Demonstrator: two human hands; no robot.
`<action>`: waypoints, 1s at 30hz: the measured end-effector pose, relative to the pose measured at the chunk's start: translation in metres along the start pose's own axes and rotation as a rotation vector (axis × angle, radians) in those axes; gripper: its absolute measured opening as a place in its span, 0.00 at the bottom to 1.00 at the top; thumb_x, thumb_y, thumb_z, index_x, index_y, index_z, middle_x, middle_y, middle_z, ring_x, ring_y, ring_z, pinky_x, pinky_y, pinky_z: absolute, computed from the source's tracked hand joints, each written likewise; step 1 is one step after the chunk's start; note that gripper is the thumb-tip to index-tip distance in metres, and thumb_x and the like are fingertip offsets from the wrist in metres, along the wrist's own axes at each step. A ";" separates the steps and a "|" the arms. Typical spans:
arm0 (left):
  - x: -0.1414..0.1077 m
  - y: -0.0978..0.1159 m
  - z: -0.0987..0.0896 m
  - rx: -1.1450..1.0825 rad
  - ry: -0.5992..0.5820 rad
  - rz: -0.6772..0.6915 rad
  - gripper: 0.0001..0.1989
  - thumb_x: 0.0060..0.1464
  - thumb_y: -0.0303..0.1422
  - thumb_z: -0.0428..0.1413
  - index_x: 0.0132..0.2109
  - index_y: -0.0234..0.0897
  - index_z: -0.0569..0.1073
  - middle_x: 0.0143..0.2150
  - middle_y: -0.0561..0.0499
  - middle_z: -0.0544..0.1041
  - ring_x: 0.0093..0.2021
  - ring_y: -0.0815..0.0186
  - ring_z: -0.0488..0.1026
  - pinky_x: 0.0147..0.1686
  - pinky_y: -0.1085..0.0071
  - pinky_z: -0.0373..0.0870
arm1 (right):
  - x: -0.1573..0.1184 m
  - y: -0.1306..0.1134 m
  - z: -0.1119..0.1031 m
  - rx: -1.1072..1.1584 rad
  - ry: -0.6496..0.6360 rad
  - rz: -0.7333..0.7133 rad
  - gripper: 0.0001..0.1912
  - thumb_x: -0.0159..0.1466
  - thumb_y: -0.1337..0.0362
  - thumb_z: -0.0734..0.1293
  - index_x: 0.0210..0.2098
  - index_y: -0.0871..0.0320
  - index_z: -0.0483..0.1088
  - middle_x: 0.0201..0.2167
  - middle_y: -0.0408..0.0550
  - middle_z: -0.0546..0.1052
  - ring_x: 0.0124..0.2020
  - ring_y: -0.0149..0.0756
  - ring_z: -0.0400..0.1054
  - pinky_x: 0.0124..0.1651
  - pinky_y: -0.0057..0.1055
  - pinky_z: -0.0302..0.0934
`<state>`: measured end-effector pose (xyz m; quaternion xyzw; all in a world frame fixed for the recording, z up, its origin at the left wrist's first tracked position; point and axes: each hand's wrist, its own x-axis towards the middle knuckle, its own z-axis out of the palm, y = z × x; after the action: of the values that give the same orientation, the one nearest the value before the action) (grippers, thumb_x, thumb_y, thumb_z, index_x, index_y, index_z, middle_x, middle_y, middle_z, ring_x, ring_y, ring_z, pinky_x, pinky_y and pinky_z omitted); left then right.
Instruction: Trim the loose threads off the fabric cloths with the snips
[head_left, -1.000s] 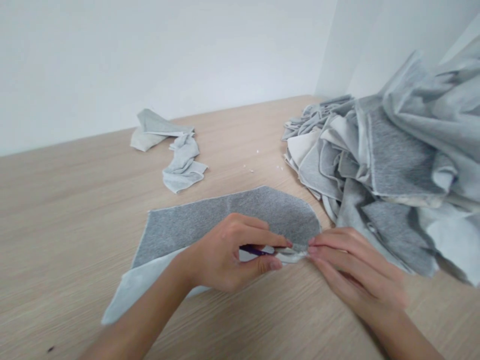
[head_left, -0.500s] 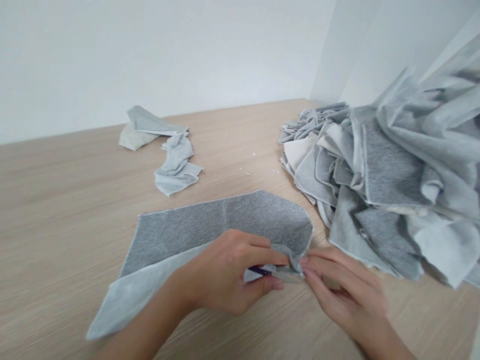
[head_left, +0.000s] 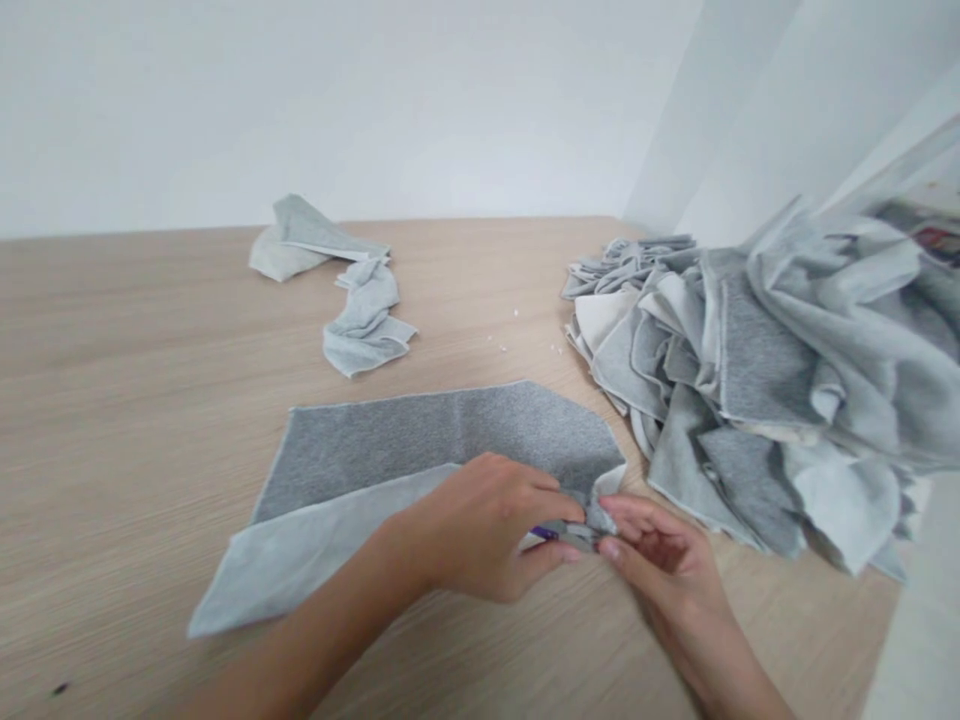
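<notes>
A grey fabric piece (head_left: 420,435) with a paler folded flap lies near the table's front. Over its right part, my left hand (head_left: 499,525) is closed on a small tool (head_left: 551,532) with a purple part and metal blades, whose tips point right. Fingers of my right hand (head_left: 664,560) pinch the fabric's right corner, close by the tool's tips. The corner is bunched up there, with a pale underside showing. Exactly where the blades meet the fabric is too small to tell.
A big heap of grey and white fabric pieces (head_left: 772,350) covers the right side of the wooden table (head_left: 150,380). Crumpled pieces (head_left: 364,315) lie at the back left. Small white scraps (head_left: 503,348) dot the middle. A white wall stands behind.
The camera view has tilted and shifted slightly. My right hand's fingers have changed their pinch, and the fabric corner is now turned up with its pale side showing.
</notes>
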<state>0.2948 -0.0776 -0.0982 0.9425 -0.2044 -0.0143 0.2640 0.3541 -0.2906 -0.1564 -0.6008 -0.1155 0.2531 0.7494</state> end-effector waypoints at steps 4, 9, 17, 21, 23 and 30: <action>0.000 0.001 0.004 -0.014 0.025 0.020 0.09 0.61 0.35 0.57 0.48 0.43 0.76 0.37 0.55 0.80 0.37 0.64 0.77 0.34 0.70 0.64 | -0.005 0.001 0.003 0.153 0.077 0.059 0.14 0.50 0.63 0.81 0.37 0.52 0.82 0.32 0.46 0.84 0.35 0.32 0.78 0.42 0.24 0.70; -0.003 -0.001 -0.001 -0.035 0.109 0.071 0.12 0.62 0.36 0.56 0.52 0.43 0.75 0.37 0.55 0.80 0.34 0.67 0.77 0.34 0.71 0.66 | -0.008 -0.001 0.007 0.298 0.146 0.151 0.16 0.45 0.63 0.83 0.34 0.53 0.82 0.29 0.47 0.84 0.28 0.28 0.78 0.35 0.20 0.70; 0.000 0.007 0.007 0.040 0.353 0.154 0.14 0.65 0.35 0.54 0.56 0.40 0.73 0.31 0.55 0.77 0.26 0.70 0.73 0.26 0.73 0.63 | -0.013 -0.004 0.010 0.329 0.193 0.136 0.18 0.44 0.63 0.83 0.35 0.56 0.82 0.31 0.49 0.84 0.28 0.28 0.78 0.33 0.18 0.71; 0.005 0.008 0.020 0.246 0.389 0.213 0.16 0.67 0.37 0.52 0.59 0.40 0.72 0.30 0.56 0.74 0.23 0.69 0.69 0.23 0.71 0.59 | -0.013 -0.004 0.008 0.288 0.157 0.087 0.16 0.46 0.64 0.82 0.35 0.54 0.82 0.32 0.47 0.85 0.29 0.28 0.78 0.33 0.18 0.71; 0.006 0.007 0.022 0.282 0.391 0.228 0.17 0.68 0.37 0.52 0.60 0.40 0.71 0.30 0.56 0.73 0.23 0.69 0.68 0.23 0.70 0.59 | -0.013 -0.005 0.006 0.266 0.124 0.072 0.15 0.47 0.64 0.82 0.34 0.53 0.83 0.31 0.47 0.84 0.29 0.29 0.78 0.33 0.18 0.71; 0.008 0.009 0.019 0.351 0.369 0.288 0.16 0.67 0.37 0.53 0.58 0.39 0.72 0.30 0.56 0.72 0.25 0.70 0.68 0.24 0.71 0.62 | -0.015 -0.009 0.003 0.244 0.044 0.001 0.11 0.53 0.66 0.79 0.37 0.52 0.82 0.34 0.47 0.85 0.33 0.29 0.80 0.38 0.17 0.71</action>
<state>0.2964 -0.0973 -0.1098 0.9217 -0.2839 0.2306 0.1289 0.3419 -0.2974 -0.1450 -0.5105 -0.0671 0.2523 0.8192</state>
